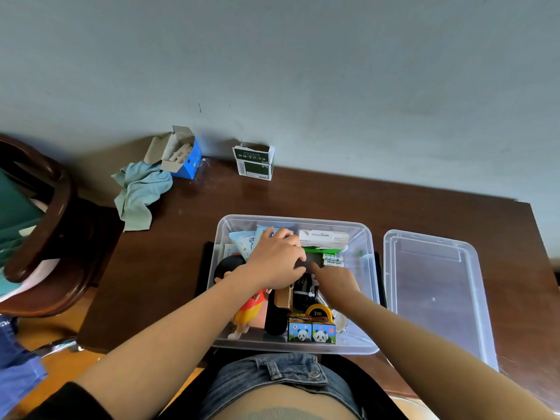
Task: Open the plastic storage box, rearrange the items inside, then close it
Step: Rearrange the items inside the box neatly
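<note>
I read this as the middle step: the storage box (368,268) sits open at the near edge of the wooden table (333,195), its lid (433,286) lying flat just beside it at three o'clock, and both hands are down among the contents, so rearranging is under way and closing is not yet due. My left hand (277,262) reaches in from seven o'clock, palm down, fingers curled over a dark flat item (312,263) at the box's centre; I judge it is grasping that item, though the knuckles hide most of the contact. My right hand (335,281) comes from five o'clock with the forefinger stretched out straight, its tip touching the same dark item, the other fingers loosely folded and holding nothing. Around them lie blue packets (245,241) at eleven o'clock, a doll (242,298) at eight, two panda boxes (312,331) and a tape measure (318,312) at six (crowded, all of it). Next I would lift the dark item clear and find it a free slot, taking care not to snag the black cable (304,291) beneath.
</note>
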`<state>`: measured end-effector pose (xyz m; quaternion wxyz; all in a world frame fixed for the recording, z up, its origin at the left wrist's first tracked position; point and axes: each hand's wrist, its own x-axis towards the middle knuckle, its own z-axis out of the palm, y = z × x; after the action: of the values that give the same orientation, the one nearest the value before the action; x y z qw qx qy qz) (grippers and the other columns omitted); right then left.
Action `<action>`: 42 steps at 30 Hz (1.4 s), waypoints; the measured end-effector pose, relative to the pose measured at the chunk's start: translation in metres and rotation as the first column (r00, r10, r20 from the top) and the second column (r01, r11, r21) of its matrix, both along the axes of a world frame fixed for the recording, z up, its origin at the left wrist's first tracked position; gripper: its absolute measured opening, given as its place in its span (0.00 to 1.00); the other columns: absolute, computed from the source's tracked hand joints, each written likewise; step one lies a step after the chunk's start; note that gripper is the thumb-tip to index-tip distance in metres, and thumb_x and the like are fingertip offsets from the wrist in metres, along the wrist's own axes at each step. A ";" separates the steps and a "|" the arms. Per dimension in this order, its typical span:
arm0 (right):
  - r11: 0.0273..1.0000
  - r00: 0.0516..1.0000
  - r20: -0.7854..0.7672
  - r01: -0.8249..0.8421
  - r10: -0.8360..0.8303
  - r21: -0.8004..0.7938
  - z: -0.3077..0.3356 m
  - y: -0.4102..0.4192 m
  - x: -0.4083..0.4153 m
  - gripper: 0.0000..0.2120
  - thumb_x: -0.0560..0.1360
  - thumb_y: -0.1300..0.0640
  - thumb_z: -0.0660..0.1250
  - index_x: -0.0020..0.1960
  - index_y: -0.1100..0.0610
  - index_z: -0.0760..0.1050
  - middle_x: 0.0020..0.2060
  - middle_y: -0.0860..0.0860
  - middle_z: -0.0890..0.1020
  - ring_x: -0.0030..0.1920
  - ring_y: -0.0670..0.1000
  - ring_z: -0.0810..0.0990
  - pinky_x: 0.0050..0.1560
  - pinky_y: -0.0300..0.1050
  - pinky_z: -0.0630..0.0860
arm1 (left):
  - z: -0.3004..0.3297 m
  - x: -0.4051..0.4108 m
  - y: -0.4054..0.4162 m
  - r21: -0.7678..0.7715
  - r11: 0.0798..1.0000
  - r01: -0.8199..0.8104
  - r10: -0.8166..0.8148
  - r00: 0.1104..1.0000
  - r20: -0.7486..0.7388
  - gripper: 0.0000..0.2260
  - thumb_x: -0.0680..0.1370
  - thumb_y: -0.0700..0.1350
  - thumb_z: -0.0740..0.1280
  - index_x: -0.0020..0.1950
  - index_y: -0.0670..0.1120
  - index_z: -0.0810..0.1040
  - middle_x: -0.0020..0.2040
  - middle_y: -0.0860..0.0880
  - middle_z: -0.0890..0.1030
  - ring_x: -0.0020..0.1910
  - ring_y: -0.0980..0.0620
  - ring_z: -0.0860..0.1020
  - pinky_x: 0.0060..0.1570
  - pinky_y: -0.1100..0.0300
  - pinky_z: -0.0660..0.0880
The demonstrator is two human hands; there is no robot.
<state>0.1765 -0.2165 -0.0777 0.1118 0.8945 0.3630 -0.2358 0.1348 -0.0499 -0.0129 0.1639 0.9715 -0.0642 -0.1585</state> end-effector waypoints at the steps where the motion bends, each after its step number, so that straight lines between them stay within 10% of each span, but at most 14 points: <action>1: 1.000 1.000 0.004 -0.018 0.018 0.008 -0.001 0.000 0.000 0.22 0.75 0.66 0.61 0.67 0.55 0.62 0.35 0.49 0.75 0.41 0.55 0.80 0.33 0.45 0.67 | 0.000 0.000 0.000 0.001 1.000 0.001 -0.001 1.000 0.001 0.13 0.78 0.55 0.59 0.58 0.54 0.78 0.63 0.52 0.74 0.67 0.50 0.63 0.69 0.48 0.53; 8: 0.996 0.998 0.037 -0.051 0.054 -0.080 0.006 -0.002 0.007 0.12 0.74 0.67 0.63 0.56 0.58 0.70 0.47 0.53 0.81 0.46 0.55 0.81 0.37 0.44 0.69 | -0.001 0.000 0.001 0.004 1.000 0.006 -0.006 1.000 0.003 0.14 0.78 0.56 0.60 0.59 0.54 0.78 0.63 0.52 0.74 0.67 0.50 0.63 0.70 0.48 0.53; 17: 0.957 0.946 -0.151 0.272 -0.285 -0.104 0.003 -0.003 0.002 0.08 0.75 0.55 0.66 0.51 0.57 0.77 0.47 0.51 0.81 0.49 0.53 0.80 0.41 0.42 0.74 | -0.003 0.000 0.000 -0.003 1.000 0.001 -0.001 1.000 0.021 0.13 0.78 0.55 0.60 0.57 0.54 0.79 0.61 0.53 0.75 0.66 0.50 0.64 0.69 0.48 0.54; 42: 0.986 0.994 0.036 0.103 -0.099 -0.131 -0.001 -0.004 -0.002 0.14 0.74 0.70 0.61 0.58 0.60 0.72 0.50 0.53 0.81 0.50 0.54 0.81 0.38 0.43 0.71 | -0.002 0.000 0.001 0.010 1.000 0.014 -0.014 1.000 0.002 0.14 0.78 0.55 0.60 0.59 0.54 0.79 0.63 0.53 0.74 0.68 0.50 0.62 0.70 0.48 0.53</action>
<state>0.1742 -0.2203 -0.0784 0.1645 0.9056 0.2992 -0.2516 0.1346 -0.0490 -0.0148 0.1580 0.9720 -0.0707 -0.1591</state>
